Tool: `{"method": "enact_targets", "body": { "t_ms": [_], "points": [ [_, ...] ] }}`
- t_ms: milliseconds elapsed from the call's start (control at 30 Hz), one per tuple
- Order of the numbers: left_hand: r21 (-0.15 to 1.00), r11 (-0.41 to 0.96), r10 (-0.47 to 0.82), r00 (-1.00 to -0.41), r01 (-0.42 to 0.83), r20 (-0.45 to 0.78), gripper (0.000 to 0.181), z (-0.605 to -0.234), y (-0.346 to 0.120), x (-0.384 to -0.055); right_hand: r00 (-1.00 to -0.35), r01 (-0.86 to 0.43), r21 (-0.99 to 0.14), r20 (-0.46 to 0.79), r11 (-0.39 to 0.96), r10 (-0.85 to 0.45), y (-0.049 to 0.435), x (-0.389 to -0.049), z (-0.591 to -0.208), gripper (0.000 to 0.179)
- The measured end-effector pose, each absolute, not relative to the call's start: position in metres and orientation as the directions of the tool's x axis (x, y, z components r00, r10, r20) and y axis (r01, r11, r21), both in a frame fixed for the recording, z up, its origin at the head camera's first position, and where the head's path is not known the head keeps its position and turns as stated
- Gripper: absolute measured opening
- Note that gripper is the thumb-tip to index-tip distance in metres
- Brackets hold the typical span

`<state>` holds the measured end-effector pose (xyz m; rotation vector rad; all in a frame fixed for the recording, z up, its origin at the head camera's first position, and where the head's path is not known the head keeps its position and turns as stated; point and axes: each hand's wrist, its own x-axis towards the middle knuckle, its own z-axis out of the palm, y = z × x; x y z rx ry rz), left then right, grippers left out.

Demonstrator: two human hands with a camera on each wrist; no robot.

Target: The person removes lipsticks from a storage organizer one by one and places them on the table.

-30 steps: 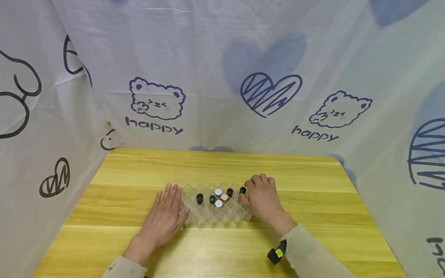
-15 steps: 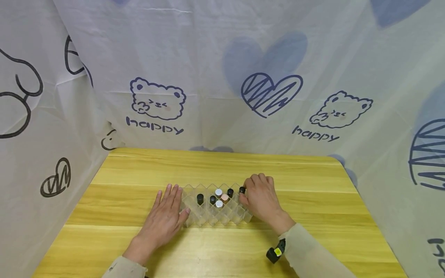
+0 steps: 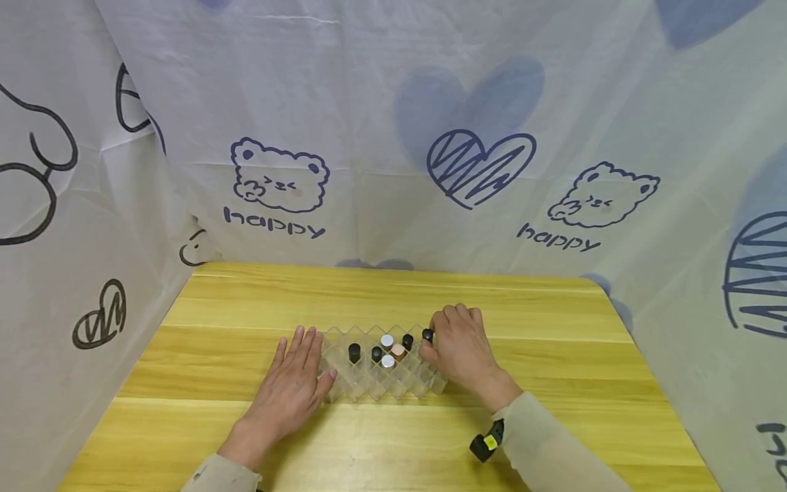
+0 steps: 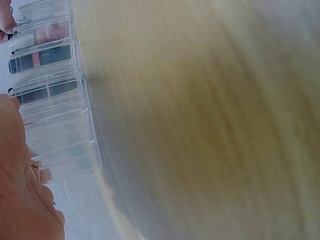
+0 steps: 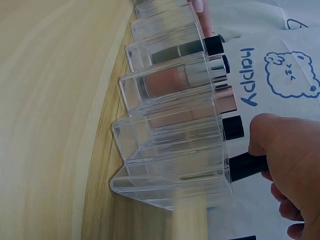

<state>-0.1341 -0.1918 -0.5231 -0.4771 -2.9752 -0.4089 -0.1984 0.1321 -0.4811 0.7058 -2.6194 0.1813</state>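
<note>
A clear plastic lipstick organizer (image 3: 406, 387) with diamond-shaped compartments stands on the table. My left hand (image 3: 289, 383) lies along its left end with the fingers straight and the thumb over the near corner. At the far right corner my right hand (image 3: 462, 352) pinches the black cap of a lipstick (image 5: 247, 166) between thumb and fingers; the tube's lower part sits in a compartment. Several other tubes stand upright in the organizer, among them a black-capped lipstick (image 3: 354, 352), a silver-white-capped one (image 3: 387, 340) and a pink-capped one (image 3: 397, 351).
The wooden table (image 3: 393, 444) extends around the organizer on all sides. A white cloth (image 3: 369, 137) with blue bear and heart drawings hangs behind and beside it. A black wrist strap with a small device (image 3: 484, 445) is on my right wrist.
My right hand has shifted very slightly left and away from me, still pinching the black cap. The left hand and the organizer stay in place.
</note>
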Motion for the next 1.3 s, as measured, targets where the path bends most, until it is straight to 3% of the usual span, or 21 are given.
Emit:
{"method": "enact_targets", "body": {
  "t_ms": [967, 1300],
  "points": [
    [0.255, 0.913, 0.291, -0.947, 0.318, 0.138, 0.075, -0.521, -0.19, -0.133, -0.732, -0.532, 0.034, 0.483, 0.846, -0.48, 0.134, -0.192, -0.451, 0.024],
    [0.261, 0.913, 0.287, -0.948, 0.314, 0.137, 0.074, -0.521, -0.19, -0.133, -0.757, -0.515, -0.076, 0.508, 0.854, -0.412, 0.147, -0.185, -0.423, 0.023]
  ]
}}
